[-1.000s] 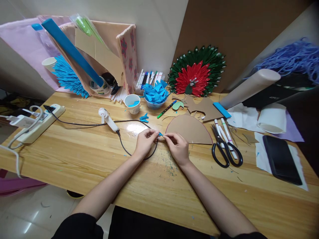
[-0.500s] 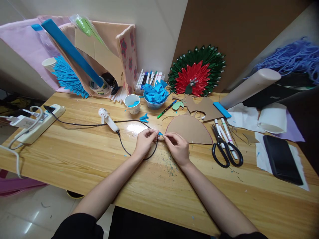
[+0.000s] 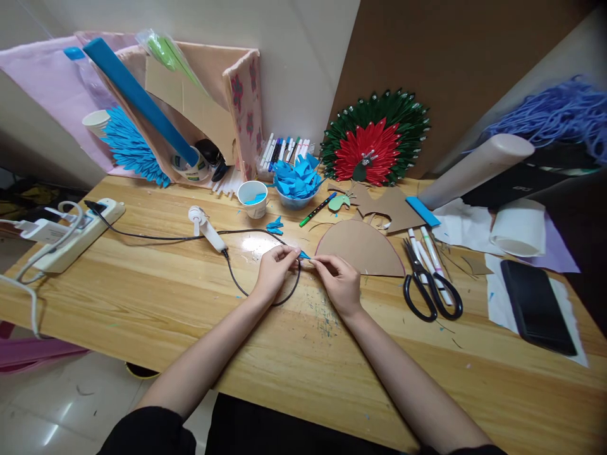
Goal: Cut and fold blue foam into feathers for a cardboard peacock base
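Note:
A small folded blue ribbon piece is pinched between the fingertips of my left hand and my right hand. The left holds its wide end, the right its pointed tip. Just behind my left hand lie a few folded blue pieces. A white glue gun rests to the left, its black cord looping under my left hand. Behind stand a paper cup with blue pieces inside and a bowl heaped with blue ribbon pieces. Beyond my right hand is a half-round cardboard piece.
Black-handled scissors lie at the right over several white markers, with a black phone farther right. A power strip is at the left. A red and green ribbon peacock leans at the back. A green-ended marker lies mid-table.
The blue ribbon piece shows slightly more between my fingertips. Both hands keep nearly the same place and grip; the view has shifted a little.

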`<state>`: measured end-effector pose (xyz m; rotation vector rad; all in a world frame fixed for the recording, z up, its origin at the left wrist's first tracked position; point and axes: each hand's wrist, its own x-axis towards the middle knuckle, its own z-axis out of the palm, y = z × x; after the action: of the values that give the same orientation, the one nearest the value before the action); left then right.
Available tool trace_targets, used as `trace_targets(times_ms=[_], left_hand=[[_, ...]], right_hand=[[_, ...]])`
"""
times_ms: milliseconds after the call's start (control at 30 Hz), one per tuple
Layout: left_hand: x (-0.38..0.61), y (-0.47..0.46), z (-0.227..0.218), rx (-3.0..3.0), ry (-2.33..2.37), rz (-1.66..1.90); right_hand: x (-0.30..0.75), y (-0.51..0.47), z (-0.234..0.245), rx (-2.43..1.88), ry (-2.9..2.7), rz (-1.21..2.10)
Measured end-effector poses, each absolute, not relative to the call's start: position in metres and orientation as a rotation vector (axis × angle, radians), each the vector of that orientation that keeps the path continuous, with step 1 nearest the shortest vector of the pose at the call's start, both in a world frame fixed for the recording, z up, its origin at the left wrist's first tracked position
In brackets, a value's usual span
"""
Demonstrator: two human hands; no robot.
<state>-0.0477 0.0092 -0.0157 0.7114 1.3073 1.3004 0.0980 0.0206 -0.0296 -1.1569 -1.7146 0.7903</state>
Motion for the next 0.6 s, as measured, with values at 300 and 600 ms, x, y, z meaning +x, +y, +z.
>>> trace_targets(times_ms=[300, 600], left_hand=[[-0.053, 0.011, -0.014, 0.604, 1.299, 1.314], [-0.066, 0.013, -0.009, 0.677, 1.413, 1.336]], right_hand=[[0.098, 0.021, -0.033, -1.174, -1.699, 0.782], [0.097, 0.021, -0.031, -1.204, -1.592, 0.899]])
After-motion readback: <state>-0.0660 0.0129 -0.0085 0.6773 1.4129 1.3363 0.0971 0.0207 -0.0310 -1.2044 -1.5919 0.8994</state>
